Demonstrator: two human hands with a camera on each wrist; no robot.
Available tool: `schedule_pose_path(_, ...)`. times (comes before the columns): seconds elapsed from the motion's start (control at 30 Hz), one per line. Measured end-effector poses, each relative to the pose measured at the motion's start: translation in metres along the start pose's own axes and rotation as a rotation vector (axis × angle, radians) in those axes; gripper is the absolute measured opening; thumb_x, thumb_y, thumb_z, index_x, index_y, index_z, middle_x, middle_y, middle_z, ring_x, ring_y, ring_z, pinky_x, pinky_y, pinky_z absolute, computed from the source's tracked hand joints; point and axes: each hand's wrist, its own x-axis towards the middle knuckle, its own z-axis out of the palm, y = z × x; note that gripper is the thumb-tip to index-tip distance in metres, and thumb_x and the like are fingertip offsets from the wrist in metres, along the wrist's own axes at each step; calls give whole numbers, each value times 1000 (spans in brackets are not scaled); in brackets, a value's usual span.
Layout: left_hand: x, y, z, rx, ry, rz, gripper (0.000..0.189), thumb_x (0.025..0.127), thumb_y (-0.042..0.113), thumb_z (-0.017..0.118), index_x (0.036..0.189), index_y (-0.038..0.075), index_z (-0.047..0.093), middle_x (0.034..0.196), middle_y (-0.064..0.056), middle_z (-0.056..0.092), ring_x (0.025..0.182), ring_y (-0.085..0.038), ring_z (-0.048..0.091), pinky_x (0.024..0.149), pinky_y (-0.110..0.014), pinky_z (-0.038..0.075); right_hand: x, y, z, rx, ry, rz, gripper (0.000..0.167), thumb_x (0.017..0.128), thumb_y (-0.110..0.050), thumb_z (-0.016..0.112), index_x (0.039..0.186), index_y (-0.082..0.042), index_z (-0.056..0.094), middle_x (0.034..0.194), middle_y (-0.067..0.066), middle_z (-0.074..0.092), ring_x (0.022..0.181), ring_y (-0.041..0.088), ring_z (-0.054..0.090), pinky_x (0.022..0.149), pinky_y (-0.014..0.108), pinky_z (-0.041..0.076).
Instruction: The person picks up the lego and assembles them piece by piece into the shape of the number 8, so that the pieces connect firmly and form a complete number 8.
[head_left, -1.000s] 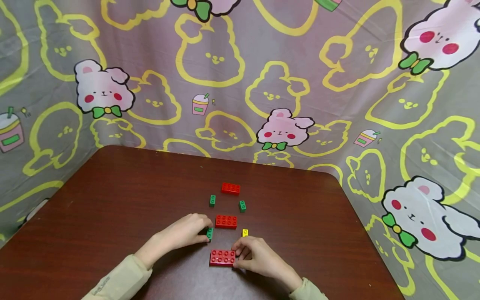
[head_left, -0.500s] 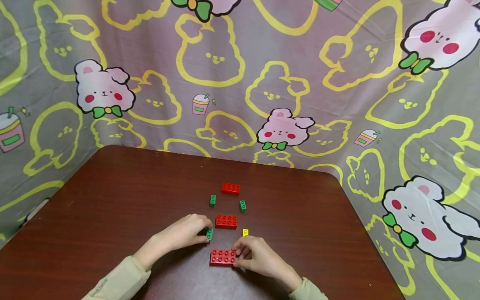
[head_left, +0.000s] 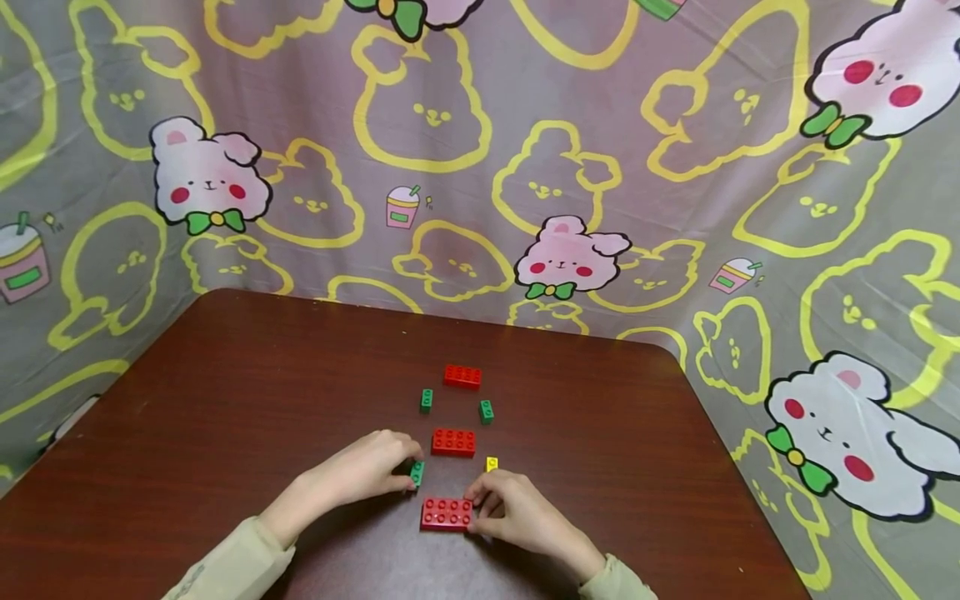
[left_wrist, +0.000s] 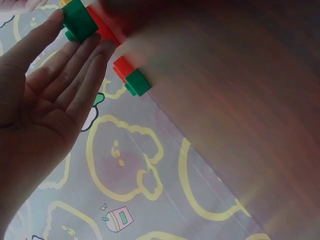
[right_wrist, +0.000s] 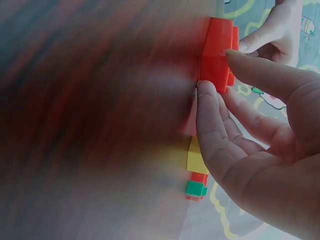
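Watching the feeds from my end. Left hand [head_left: 366, 463] pinches a green block [head_left: 417, 476] between thumb and fingers. Against a half second ago, that hand and its block have slid slightly toward the person and to the left, so the gap from the middle red block [head_left: 453, 442] is a little wider. Left wrist feed is dim and soft, so I can't tell whether the green block sits flat on the table [head_left: 225, 400] or is slightly raised.

Right hand [head_left: 517, 515] is as it was: thumb and finger grip the right end of the near red block [head_left: 446, 515], which hasn't moved that I can see. The yellow block [head_left: 492, 463] is just beyond that hand, its near part hidden behind the fingers.

Further out, no change: far red block [head_left: 462, 377] at the top of the layout, left loose green block [head_left: 426, 401] and right loose green block [head_left: 487, 412] between it and the middle red one, all apart. Patterned cloth [head_left: 300, 100] hangs behind; I see the same slight shift across the whole head view.
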Motion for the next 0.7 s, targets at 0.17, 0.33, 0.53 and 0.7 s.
schedule_pose_path(0.17,-2,4,-2,-12,-8,7,21,81,18,81,97,7,72,87,0,69,74,-6,59,64,-21,48,1,1,0,7,-5,18,23,82,-13,81,99,-7,67,97,7,67,78,-2,64,65,14,53)
schedule_pose_path(0.33,-4,7,-4,-13,2,20,20,81,18,82,95,8,71,86,0,69,74,-6,59,64,-20,48,1,0,0,-3,-2,15,23,82,-13,81,99,-6,67,96,8,67,77,-2,63,65,14,53)
schedule_pose_path(0.53,-5,9,-3,-13,13,26,21,80,20,82,95,9,71,86,1,69,74,-5,61,64,-20,49,2,0,-1,1,-10,23,23,82,-14,81,99,-7,67,96,8,67,77,-2,63,65,14,53)
schedule_pose_path(0.7,-6,11,0,-13,31,41,23,80,21,82,96,9,72,87,1,70,76,-5,62,65,-19,50,2,1,0,-11,-4,16,23,82,-15,81,98,-8,67,95,7,68,77,0,65,65,14,53)
